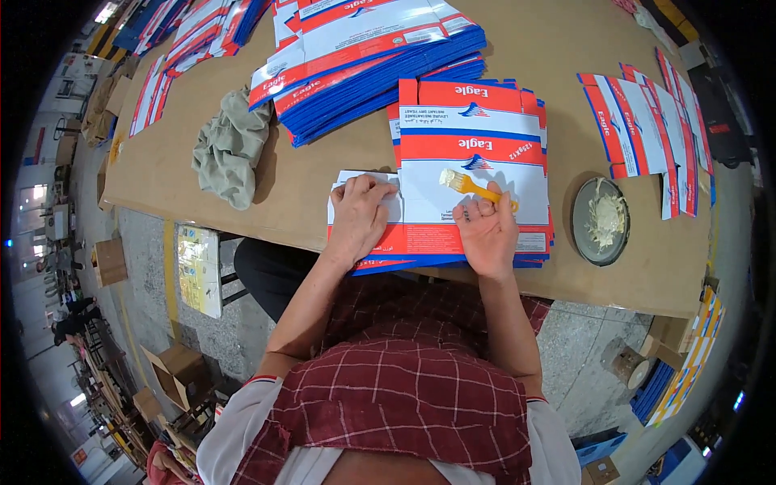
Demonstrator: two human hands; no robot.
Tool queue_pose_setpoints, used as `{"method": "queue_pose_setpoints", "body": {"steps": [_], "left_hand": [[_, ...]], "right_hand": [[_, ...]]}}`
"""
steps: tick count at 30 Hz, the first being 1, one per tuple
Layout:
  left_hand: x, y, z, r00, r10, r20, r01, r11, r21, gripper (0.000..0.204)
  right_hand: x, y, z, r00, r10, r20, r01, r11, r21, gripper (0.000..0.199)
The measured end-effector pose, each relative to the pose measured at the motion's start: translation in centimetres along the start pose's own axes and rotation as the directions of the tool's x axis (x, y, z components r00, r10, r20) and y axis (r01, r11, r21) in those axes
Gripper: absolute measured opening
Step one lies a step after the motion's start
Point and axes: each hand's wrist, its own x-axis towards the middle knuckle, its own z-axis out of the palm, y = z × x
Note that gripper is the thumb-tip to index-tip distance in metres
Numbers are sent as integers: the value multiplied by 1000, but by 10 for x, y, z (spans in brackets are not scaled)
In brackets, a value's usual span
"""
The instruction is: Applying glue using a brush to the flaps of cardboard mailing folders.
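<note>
A flat red, white and blue printed carton (424, 190) lies on top of a small stack in front of me. On its left side flap rests my left hand (358, 217), palm down, fingers slightly bent and pressing on the card, gripping nothing that I can see. My right hand (490, 236) is turned partly palm up over the carton's right part. Its fingers are closed round the handle of a yellow brush (475, 187), whose bristles carry pale paste and point left. To the right stands a dark round dish (584, 242) with whitish paste (606, 218) in it.
A tall pile of flat cartons (380, 77) sits beyond the stack. A crumpled grey-green cloth (232, 149) lies left on the brown table (311, 174). More flat cartons (647, 129) overlap at the far right, others (206, 32) at the far left. The table's near edge runs before me.
</note>
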Motion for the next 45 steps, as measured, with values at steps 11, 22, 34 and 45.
{"method": "queue_pose_setpoints", "body": {"steps": [11, 22, 34, 45], "left_hand": [[2, 7, -23, 999, -3, -35, -1, 992, -124, 34], [-33, 19, -34, 990, -114, -88, 124, 985, 118, 45], [-55, 1, 16, 888, -6, -460, -105, 971, -217, 26], [-40, -10, 23, 883, -75, -464, -119, 920, -374, 22]], "right_hand": [[2, 1, -4, 999, -27, 17, 28, 999, -33, 33], [-1, 0, -4, 997, -78, -11, 77, 993, -95, 35], [-2, 2, -13, 981, -4, 195, 32, 990, -141, 28], [-17, 14, 10, 985, -145, 92, 171, 767, -619, 30]]}}
